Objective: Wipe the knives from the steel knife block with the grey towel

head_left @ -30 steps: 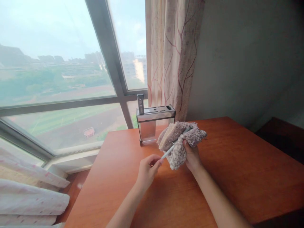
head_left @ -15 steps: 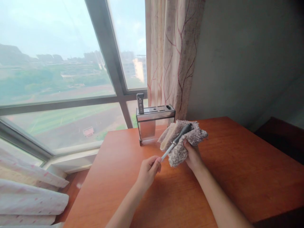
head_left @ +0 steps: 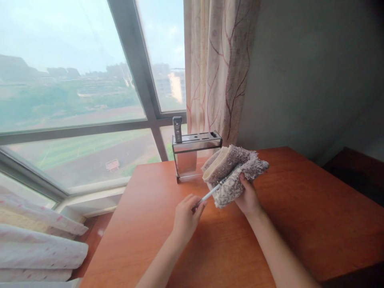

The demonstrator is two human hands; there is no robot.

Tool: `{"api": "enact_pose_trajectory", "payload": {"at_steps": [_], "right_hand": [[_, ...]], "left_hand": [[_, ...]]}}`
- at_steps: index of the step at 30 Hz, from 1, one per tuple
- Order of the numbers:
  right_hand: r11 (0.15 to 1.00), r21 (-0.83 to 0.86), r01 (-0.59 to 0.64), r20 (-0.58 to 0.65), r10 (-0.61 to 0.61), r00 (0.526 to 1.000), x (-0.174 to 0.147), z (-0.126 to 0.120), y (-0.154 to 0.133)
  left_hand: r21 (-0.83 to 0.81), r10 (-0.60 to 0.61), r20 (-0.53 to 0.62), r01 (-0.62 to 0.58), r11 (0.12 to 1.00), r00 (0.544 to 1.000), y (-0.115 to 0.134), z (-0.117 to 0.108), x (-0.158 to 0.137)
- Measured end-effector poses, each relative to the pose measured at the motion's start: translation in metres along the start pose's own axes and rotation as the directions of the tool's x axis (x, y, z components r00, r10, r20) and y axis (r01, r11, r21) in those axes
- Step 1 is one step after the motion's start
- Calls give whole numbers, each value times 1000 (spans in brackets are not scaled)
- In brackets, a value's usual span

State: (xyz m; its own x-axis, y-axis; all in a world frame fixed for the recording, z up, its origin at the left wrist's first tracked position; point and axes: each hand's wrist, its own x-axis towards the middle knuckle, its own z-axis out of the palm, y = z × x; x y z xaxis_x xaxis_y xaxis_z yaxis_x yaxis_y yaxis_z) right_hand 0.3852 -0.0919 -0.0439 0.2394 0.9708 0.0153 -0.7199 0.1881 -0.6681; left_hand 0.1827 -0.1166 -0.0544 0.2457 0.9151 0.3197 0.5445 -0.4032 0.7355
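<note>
My left hand (head_left: 188, 212) is closed on the metal rod of a sharpening steel (head_left: 209, 193), pinching it near its end. A fluffy grey-white cloth (head_left: 232, 190) is folded around the steel's dark handle, which is almost wholly hidden in it. From the right and below, my right hand (head_left: 248, 196) grips the cloth, its thumb on top and its other fingers out of sight underneath. Behind the cloth, a knife block (head_left: 197, 138) with clear sides and a slotted metal top stands on the table. One dark-handled tool (head_left: 177, 130) sticks up from its left slot.
The reddish-brown wooden table (head_left: 306, 208) spreads beneath both hands. A window (head_left: 75, 100) lies beyond its left and far edges. One patterned curtain (head_left: 220, 72) hangs behind the knife block, and another curtain (head_left: 39, 248) is bunched at lower left.
The cloth has closed over the sharpening steel's handle, which showed plainly before. My right hand has shifted slightly right with the cloth. My left hand keeps hold of the rod.
</note>
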Motion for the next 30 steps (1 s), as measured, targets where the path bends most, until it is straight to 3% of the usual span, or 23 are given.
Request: {"api": "enact_pose_trajectory", "payload": {"at_steps": [3, 7, 17, 21, 25, 30], "right_hand": [[993, -80, 91, -54, -95, 994, 3, -1, 3], [978, -130, 163, -63, -173, 983, 6, -3, 4], [980, -172, 104, -153, -131, 980, 6, -2, 3], [989, -140, 48, -92, -61, 994, 5, 0, 3], [993, -104, -55, 20, 57, 998, -1, 2, 8], [976, -128, -175, 158, 194, 968, -8, -2, 14]], "left_hand": [[0, -6, -40, 6, 1000, 999, -3, 1, -1], [-36, 14, 0, -14, 999, 1000, -7, 1, -2], [-196, -27, 52, 37, 980, 998, -8, 2, 0], [-233, -73, 80, 90, 968, 994, -6, 2, 0], [-340, -98, 204, 165, 926, 974, -5, 3, 0], [-533, -126, 435, 368, 762, 892, -1, 4, -2]]}}
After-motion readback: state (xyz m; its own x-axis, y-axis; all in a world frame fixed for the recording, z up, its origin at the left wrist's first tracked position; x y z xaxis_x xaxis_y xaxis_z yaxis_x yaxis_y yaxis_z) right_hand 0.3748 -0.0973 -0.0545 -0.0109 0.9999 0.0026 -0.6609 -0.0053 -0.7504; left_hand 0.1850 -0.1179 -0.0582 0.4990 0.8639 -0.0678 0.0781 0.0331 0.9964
